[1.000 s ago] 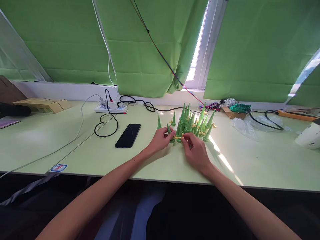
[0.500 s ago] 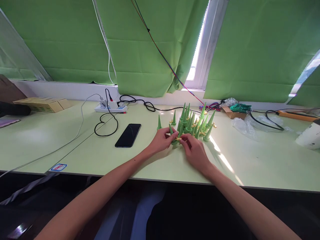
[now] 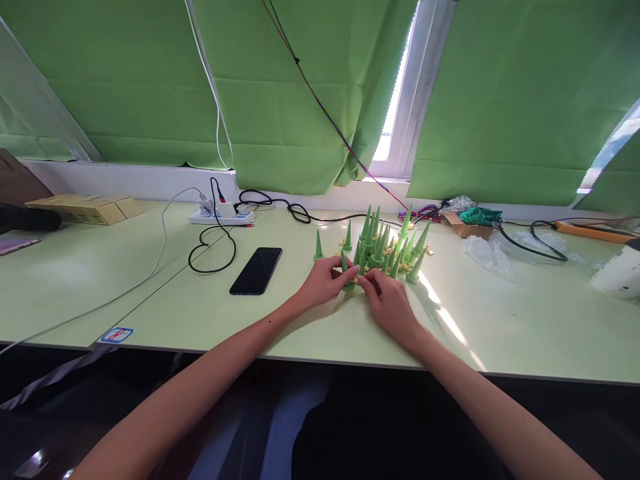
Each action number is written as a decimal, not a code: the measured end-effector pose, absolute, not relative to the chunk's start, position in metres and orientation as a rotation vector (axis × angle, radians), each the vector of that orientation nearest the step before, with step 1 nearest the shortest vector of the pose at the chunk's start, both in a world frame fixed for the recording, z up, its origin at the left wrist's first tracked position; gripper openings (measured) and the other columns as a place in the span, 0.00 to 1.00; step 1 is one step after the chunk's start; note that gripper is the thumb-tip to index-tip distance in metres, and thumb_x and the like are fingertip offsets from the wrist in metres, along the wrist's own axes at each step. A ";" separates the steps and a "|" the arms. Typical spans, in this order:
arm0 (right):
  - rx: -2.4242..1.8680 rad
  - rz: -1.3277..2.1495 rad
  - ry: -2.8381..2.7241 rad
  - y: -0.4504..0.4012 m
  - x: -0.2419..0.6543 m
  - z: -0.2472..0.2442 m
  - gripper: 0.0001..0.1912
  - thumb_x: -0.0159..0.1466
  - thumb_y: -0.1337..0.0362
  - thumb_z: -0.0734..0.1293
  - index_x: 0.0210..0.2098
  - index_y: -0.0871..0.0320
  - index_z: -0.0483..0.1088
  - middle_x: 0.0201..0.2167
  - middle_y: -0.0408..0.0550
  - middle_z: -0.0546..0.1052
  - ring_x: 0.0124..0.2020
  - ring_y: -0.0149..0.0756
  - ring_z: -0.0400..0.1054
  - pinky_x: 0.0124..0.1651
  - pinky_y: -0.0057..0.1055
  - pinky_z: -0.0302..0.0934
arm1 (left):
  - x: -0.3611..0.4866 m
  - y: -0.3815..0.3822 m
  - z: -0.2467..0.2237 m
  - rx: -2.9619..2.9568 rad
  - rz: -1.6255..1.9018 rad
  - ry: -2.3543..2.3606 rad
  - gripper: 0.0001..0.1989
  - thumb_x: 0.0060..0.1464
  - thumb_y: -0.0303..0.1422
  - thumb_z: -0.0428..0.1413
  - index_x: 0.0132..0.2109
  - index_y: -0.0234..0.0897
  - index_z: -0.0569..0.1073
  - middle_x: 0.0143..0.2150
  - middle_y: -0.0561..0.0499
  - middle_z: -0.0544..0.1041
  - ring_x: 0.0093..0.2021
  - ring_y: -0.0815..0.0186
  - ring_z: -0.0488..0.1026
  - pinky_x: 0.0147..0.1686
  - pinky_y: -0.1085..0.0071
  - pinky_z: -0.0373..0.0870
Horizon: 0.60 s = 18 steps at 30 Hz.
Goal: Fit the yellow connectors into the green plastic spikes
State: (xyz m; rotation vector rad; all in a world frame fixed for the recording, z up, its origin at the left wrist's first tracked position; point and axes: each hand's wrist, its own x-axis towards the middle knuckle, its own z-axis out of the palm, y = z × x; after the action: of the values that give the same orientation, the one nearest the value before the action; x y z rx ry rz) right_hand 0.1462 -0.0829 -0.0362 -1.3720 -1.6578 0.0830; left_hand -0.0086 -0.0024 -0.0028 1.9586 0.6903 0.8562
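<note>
My left hand (image 3: 324, 280) is closed round a green plastic cone-shaped spike (image 3: 344, 261), which points up near the front of a cluster. Thumb and forefinger of my right hand (image 3: 387, 297) pinch a small yellow valve-like piece (image 3: 356, 280) at the side of that spike. How the two parts join is hidden by my fingers. Just behind my hands stands a dense group of similar green spikes (image 3: 379, 247), several with yellow pieces at their sides. Two more stand apart to the left: one spike (image 3: 319, 247) beyond my left hand and another spike (image 3: 348, 237) farther back.
A black phone (image 3: 256, 271) lies left of my hands on the pale green table (image 3: 525, 327). Behind it are a white power strip (image 3: 223, 215) and looping cables. Toward the back right sit an open cardboard box (image 3: 467, 227) and clear plastic bags (image 3: 493, 257).
The held spike has tipped slightly to the right and looks more upright. My fingers have shifted a little around the yellow piece; both arms stay nearly still.
</note>
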 end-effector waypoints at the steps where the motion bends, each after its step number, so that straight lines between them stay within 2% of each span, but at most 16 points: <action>1: -1.387 0.080 -1.658 -0.083 0.146 -0.036 0.12 0.70 0.59 0.59 0.31 0.56 0.64 0.25 0.41 0.72 0.24 0.31 0.62 0.30 0.28 0.52 | -0.009 -0.003 -0.002 1.963 0.850 0.694 0.18 0.56 0.46 0.55 0.35 0.33 0.72 0.19 0.57 0.64 0.17 0.76 0.57 0.17 0.77 0.54; 13: -1.513 -0.001 -1.699 -0.083 0.147 -0.037 0.23 0.72 0.54 0.54 0.22 0.55 0.58 0.18 0.41 0.66 0.19 0.30 0.56 0.26 0.30 0.46 | -0.008 -0.003 -0.004 2.038 0.890 0.688 0.19 0.56 0.47 0.55 0.35 0.32 0.75 0.18 0.58 0.60 0.17 0.76 0.55 0.17 0.76 0.51; 16: -1.530 0.028 -1.683 -0.085 0.145 -0.035 0.21 0.72 0.54 0.55 0.25 0.55 0.60 0.19 0.41 0.67 0.20 0.31 0.58 0.27 0.29 0.47 | -0.008 -0.003 -0.004 2.041 0.898 0.695 0.19 0.56 0.47 0.55 0.34 0.32 0.75 0.19 0.57 0.62 0.18 0.77 0.53 0.18 0.77 0.51; 18: -1.509 0.065 -1.676 -0.086 0.145 -0.034 0.16 0.70 0.54 0.57 0.31 0.56 0.64 0.21 0.40 0.69 0.21 0.31 0.60 0.28 0.28 0.50 | -0.008 -0.002 -0.004 2.035 0.909 0.699 0.19 0.56 0.47 0.55 0.34 0.32 0.75 0.21 0.56 0.65 0.19 0.76 0.55 0.18 0.77 0.52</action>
State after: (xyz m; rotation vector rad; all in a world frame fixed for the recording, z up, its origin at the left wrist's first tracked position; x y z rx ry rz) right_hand 0.1448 -0.0858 -0.0337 -1.5095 -1.6759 0.0651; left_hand -0.0079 -0.0018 -0.0043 2.0349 0.6987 0.9090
